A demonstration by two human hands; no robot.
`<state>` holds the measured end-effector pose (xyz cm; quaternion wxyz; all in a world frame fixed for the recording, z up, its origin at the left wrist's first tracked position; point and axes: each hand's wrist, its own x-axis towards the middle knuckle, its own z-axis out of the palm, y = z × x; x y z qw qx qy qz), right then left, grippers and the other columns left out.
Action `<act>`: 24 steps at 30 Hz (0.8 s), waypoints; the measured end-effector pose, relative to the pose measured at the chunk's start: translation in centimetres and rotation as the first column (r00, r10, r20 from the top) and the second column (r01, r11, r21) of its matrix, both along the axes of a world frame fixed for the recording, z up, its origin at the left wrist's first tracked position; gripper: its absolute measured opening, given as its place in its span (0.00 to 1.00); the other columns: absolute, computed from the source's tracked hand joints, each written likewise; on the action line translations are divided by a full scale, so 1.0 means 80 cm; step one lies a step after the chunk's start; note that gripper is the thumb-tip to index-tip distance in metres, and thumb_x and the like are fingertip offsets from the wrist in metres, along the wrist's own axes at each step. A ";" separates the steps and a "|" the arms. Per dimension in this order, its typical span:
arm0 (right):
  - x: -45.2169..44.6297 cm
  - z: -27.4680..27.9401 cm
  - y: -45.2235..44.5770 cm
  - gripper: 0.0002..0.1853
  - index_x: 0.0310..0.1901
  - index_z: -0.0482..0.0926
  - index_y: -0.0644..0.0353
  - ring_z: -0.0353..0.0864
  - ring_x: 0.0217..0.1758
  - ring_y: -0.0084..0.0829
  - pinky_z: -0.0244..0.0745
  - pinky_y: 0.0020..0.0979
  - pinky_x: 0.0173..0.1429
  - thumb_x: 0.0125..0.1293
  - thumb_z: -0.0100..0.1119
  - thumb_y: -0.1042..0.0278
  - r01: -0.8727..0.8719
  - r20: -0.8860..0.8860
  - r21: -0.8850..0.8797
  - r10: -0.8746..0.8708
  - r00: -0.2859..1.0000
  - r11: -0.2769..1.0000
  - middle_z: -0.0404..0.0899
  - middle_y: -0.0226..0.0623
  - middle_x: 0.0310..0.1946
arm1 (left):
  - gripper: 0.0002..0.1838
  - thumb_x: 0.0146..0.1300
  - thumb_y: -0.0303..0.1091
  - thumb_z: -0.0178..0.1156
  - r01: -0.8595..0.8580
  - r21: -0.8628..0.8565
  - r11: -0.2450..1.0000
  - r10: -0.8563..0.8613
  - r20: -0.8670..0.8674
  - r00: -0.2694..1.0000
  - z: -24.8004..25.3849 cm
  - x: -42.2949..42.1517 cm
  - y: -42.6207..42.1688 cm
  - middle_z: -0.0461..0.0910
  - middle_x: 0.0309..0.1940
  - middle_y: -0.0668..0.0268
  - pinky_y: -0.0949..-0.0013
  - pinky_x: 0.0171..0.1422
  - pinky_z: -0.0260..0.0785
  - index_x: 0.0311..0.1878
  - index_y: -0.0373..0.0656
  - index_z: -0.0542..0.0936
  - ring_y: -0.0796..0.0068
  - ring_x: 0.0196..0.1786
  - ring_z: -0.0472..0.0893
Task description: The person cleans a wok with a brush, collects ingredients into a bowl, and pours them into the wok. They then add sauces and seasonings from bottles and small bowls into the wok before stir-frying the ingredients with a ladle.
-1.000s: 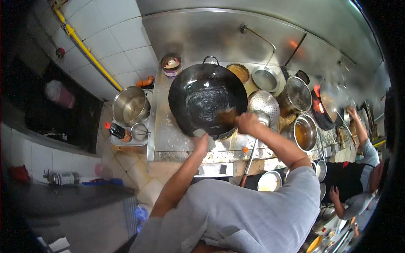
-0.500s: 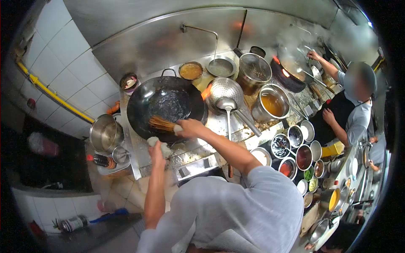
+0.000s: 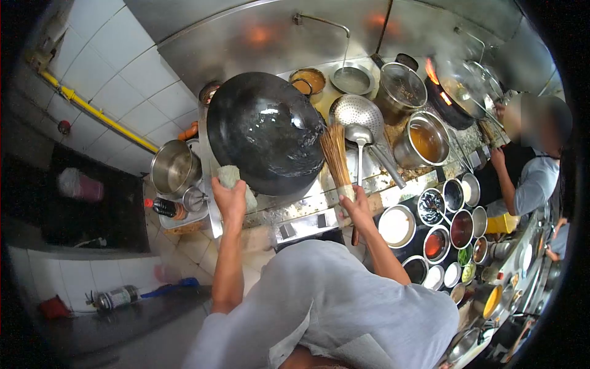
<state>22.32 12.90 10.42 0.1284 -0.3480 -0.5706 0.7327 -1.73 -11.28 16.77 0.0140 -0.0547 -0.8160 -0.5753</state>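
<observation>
My left hand (image 3: 230,203) is closed on a folded grey cloth (image 3: 228,176) at the near-left rim of a big black wok (image 3: 258,123). The wok is tilted, and water sheens its right inner side. A bamboo wok brush (image 3: 335,157) is in my right hand (image 3: 357,208), gripped by its wrapped end with the bristles pointing up and away. The brush stands just right of the wok's rim. Beyond it, a perforated strainer (image 3: 346,109) lies with a metal ladle (image 3: 358,133) resting on it.
A running tap (image 3: 326,22) is above a metal bowl (image 3: 352,79). Right of the strainer stands a pot of amber liquid (image 3: 425,141). Several seasoning containers (image 3: 396,226) line the near right. At the far right, a co-worker (image 3: 528,184) works by a flaming wok (image 3: 458,92).
The wok has gone from lying flat to tilted, with my left hand and cloth at its rim. My right hand has brought the brush out of the wok to the right.
</observation>
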 end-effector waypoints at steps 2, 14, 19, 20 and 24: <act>-0.028 0.007 0.002 0.32 0.67 0.59 0.60 0.80 0.31 0.27 0.75 0.27 0.28 0.68 0.64 0.60 -0.025 0.093 0.071 0.018 0.995 0.997 0.78 0.37 0.39 | 0.30 0.51 0.31 0.66 -0.077 -0.130 0.989 0.075 -0.015 0.997 0.025 0.003 0.016 0.80 0.46 0.47 0.56 0.59 0.70 0.58 0.31 0.70 0.49 0.49 0.80; -0.182 -0.023 -0.024 0.58 0.81 0.34 0.40 0.87 0.29 0.41 0.84 0.41 0.40 0.59 0.68 0.64 -0.346 0.078 0.298 0.338 0.938 0.890 0.84 0.60 0.43 | 0.34 0.49 0.28 0.67 -0.014 -0.247 0.969 -0.113 -0.490 0.864 0.037 0.085 0.057 0.78 0.52 0.43 0.49 0.59 0.72 0.62 0.33 0.71 0.41 0.54 0.80; -0.181 -0.029 -0.059 0.57 0.81 0.33 0.38 0.85 0.27 0.38 0.83 0.38 0.35 0.61 0.64 0.71 -0.211 0.007 0.341 0.222 0.975 0.916 0.83 0.58 0.44 | 0.38 0.47 0.26 0.67 0.045 -0.296 0.954 -0.217 -0.581 0.785 0.009 0.105 0.042 0.77 0.54 0.41 0.49 0.60 0.73 0.65 0.28 0.68 0.39 0.54 0.80; -0.180 -0.033 -0.059 0.56 0.81 0.33 0.39 0.86 0.28 0.39 0.83 0.39 0.36 0.60 0.64 0.71 -0.221 0.041 0.359 0.222 0.974 0.907 0.83 0.59 0.42 | 0.38 0.48 0.25 0.67 0.051 -0.298 0.953 -0.231 -0.608 0.760 0.006 0.105 0.040 0.77 0.54 0.41 0.49 0.60 0.73 0.65 0.28 0.68 0.39 0.53 0.81; -0.160 0.049 -0.055 0.57 0.81 0.33 0.42 0.86 0.29 0.46 0.82 0.43 0.38 0.59 0.64 0.70 -0.344 0.065 0.236 0.338 0.939 0.909 0.84 0.60 0.38 | 0.36 0.49 0.25 0.66 0.022 -0.227 0.974 -0.156 -0.593 0.790 -0.002 0.099 0.046 0.78 0.54 0.41 0.50 0.59 0.74 0.65 0.29 0.69 0.40 0.53 0.81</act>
